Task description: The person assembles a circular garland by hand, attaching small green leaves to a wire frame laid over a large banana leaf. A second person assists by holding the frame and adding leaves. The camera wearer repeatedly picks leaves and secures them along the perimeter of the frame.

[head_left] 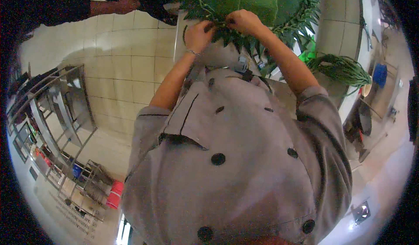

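Observation:
A wide green leaf mat [258, 5], which looks like banana leaf, lies at the top of the view. A twisted green edging with pointed leaf tips [305, 16] runs around it. At the near edge, my left hand [199, 36] is closed, its fingers pinching the leaf edging. Close beside it on the right, my right hand [245, 22] also pinches the edging, thumb and fingers together. The exact piece between my fingertips is too small to make out.
Right of the mat lies a bundle of long thin green stalks [342, 70], near a bright green piece [308, 51]. Another person's hand [127, 5] is at upper left. A metal rack [72, 110] and a red container [115, 195] stand on the left.

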Demonstrator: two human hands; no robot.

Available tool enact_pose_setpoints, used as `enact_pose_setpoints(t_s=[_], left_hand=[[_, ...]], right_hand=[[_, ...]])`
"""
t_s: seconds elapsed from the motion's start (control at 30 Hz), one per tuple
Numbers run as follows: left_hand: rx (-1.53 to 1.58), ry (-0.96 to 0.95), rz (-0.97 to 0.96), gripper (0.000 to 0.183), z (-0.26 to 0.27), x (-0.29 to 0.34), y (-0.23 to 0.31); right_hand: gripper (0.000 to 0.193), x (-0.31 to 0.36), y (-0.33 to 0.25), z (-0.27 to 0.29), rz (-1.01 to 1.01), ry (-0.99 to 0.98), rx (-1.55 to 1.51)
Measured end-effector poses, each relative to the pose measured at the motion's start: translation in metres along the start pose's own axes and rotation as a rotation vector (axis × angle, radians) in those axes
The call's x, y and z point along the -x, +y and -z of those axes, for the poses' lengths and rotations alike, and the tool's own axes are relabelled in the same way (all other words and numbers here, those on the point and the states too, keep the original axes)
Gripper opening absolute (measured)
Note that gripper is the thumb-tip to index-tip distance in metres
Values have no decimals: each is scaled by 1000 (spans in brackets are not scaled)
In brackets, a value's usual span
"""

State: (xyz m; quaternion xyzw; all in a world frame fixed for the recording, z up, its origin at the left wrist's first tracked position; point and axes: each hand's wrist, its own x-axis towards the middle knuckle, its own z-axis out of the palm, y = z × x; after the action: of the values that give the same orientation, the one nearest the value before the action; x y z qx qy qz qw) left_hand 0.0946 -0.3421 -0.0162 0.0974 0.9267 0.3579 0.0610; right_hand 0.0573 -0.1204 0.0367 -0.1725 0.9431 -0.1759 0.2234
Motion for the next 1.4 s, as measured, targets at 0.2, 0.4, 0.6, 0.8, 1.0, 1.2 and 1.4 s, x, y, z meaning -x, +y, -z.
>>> enact_pose_setpoints(t_s=[0.2, 0.4, 0.6, 0.8, 1.0, 1.2, 1.4], left_hand=[[212, -371, 50, 36, 33, -11, -39], [-64, -286, -223, 29, 93, -34, 3], [-270, -253, -621, 19, 93, -74, 49], [-406, -355, -680, 20, 66, -122, 53], [-484, -355, -566, 22, 61, -127, 32], [-529, -238, -573, 26, 64, -113, 22], [-387, 120, -646, 20, 62, -90, 18]], right_hand=[[22, 0, 6, -1, 19, 37, -56], [24, 2, 8, -4, -24, 11, -134], [28, -2, 18, -7, -44, -37, -147], [28, -1, 16, -7, -46, -49, -195], [30, 0, 12, 1, -24, 12, -325], [33, -29, 9, 6, -14, -74, -475], [31, -51, 9, -1, 16, -122, -308]])
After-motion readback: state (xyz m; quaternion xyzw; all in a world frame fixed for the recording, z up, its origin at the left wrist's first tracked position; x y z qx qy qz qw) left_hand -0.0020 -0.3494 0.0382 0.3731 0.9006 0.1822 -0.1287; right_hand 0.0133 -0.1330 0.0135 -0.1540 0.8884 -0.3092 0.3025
